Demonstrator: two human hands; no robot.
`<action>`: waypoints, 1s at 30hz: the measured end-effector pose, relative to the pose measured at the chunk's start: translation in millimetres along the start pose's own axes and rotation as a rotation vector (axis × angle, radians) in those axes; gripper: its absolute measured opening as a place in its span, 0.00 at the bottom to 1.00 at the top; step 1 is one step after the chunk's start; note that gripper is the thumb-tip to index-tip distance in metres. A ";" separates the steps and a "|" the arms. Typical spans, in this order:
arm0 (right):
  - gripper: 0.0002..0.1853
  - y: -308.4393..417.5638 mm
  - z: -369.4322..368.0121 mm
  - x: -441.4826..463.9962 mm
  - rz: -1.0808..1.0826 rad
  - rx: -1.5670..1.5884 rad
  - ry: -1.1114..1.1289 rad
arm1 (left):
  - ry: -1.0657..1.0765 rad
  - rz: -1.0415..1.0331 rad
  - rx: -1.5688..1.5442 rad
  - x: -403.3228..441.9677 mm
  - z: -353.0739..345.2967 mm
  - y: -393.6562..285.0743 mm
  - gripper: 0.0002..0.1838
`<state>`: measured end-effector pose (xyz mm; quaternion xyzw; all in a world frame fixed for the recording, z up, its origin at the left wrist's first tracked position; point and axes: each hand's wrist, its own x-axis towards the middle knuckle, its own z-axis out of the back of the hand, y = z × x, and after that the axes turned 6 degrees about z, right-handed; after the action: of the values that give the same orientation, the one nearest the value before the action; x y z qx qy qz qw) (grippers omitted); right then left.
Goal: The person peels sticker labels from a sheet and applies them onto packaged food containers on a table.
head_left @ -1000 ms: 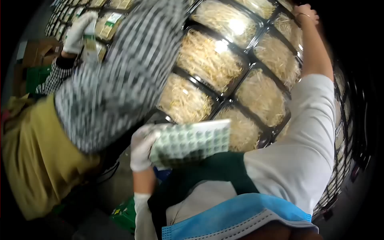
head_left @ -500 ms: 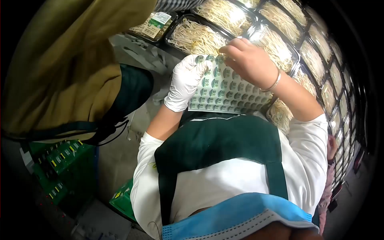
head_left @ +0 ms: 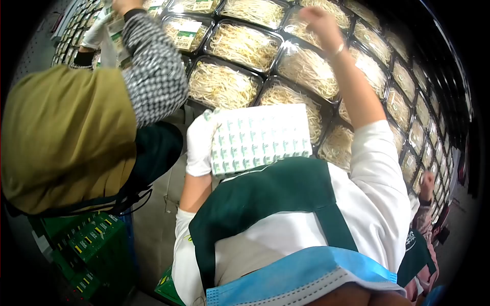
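My left hand (head_left: 200, 143), in a white glove, is closed on the left edge of a sheet of small green-and-white stickers (head_left: 260, 137), held in front of my green apron. My bare right hand (head_left: 320, 25), with a bracelet at the wrist, reaches out over the black trays of bean sprouts (head_left: 308, 70). Its fingers are bent and blurred, and I cannot make out whether they hold anything. The nearer trays bear no large label, while a tray (head_left: 185, 33) at the upper left has a green-and-white one.
A co-worker (head_left: 71, 137) in a checked sleeve and an olive garment stands close at left, hands over labelled trays. Green crates (head_left: 94, 239) are stacked at lower left. Another person's hand (head_left: 426, 184) shows at the right edge.
My right hand has moved from the sticker sheet up and out over the trays. My left hand and the sheet have shifted down and left. The co-worker has moved back to the left.
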<state>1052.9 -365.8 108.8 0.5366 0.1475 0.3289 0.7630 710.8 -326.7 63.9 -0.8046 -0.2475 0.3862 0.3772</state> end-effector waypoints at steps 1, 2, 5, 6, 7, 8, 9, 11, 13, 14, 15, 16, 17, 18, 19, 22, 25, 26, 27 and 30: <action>0.12 -68.5 25.5 69.5 0.019 0.122 -0.126 | -0.012 0.017 0.048 -3.3 3.2 -4.7 0.03; 0.17 -91.6 37.1 97.4 -0.082 0.167 -0.254 | -0.053 0.009 0.064 -7.0 5.1 -6.5 0.02; 0.16 -93.0 37.2 121.0 -0.256 -0.043 -0.326 | -0.166 -0.026 0.107 -16.5 16.2 -8.1 0.01; 0.17 -88.5 34.3 125.7 -0.194 -0.510 -0.203 | -0.192 -0.034 0.094 -20.9 17.1 -9.9 0.02; 0.18 -84.3 31.7 129.3 -0.121 -0.975 -0.068 | -0.212 -0.042 0.103 -24.8 21.8 -9.5 0.02; 0.20 -74.9 23.3 131.3 -0.336 -0.926 -0.159 | -0.228 -0.052 0.098 -26.4 26.9 -6.2 0.02; 0.21 -46.4 22.8 113.0 -0.369 -0.933 -0.192 | -0.245 -0.048 0.090 -29.1 30.5 -7.0 0.03; 0.17 -34.2 31.3 99.5 -0.238 -0.978 -0.203 | -0.264 -0.025 0.090 -33.5 39.2 -9.3 0.04; 0.16 -96.6 76.4 135.4 -0.378 -0.936 -0.039 | -0.264 -0.015 0.099 -37.8 52.0 -6.7 0.04; 0.17 -112.6 82.7 127.4 -0.273 -0.870 -0.111 | -0.293 -0.037 0.096 -40.1 58.9 -5.8 0.04; 0.18 -114.2 84.3 112.3 -0.164 -0.805 -0.173 | -0.319 -0.064 0.089 -41.1 63.1 -4.4 0.05; 0.17 -118.7 77.8 94.5 -0.151 -0.558 -0.134 | -0.305 -0.071 0.085 -42.9 66.0 -4.4 0.06; 0.16 -117.5 68.3 75.3 -0.136 -0.310 -0.096 | -0.263 -0.069 0.067 -42.5 71.4 -3.3 0.06; 0.16 -131.4 55.5 68.2 -0.114 -0.191 -0.079 | -0.215 -0.085 0.069 -41.0 79.5 -1.2 0.06; 0.16 -142.4 44.4 64.4 -0.092 -0.069 -0.060 | -0.170 -0.103 0.072 -40.0 86.6 -0.2 0.05; 0.17 -121.8 11.4 52.8 -0.076 -0.195 -0.206 | -0.127 -0.136 0.134 -41.1 91.4 -7.3 0.03; 0.21 -104.4 -11.2 43.8 -0.106 -0.784 -0.145 | -0.142 -0.141 0.118 -44.8 90.1 -10.3 0.02; 0.23 -86.2 -16.8 31.9 -0.137 -0.955 -0.138 | -0.158 -0.113 0.071 -46.7 85.0 -12.2 0.02; 0.28 -62.4 -12.2 19.3 -0.150 -1.056 -0.083 | -0.156 -0.105 0.076 -46.9 89.5 -10.4 0.02; 0.30 -67.1 28.9 8.9 -0.263 -0.953 -0.126 | -0.049 -0.129 0.107 -49.5 116.8 -7.4 0.03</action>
<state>1099.2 -394.8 59.4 0.1240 0.0008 0.2278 0.9658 587.0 -307.9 42.6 -0.7559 -0.2872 0.3933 0.4375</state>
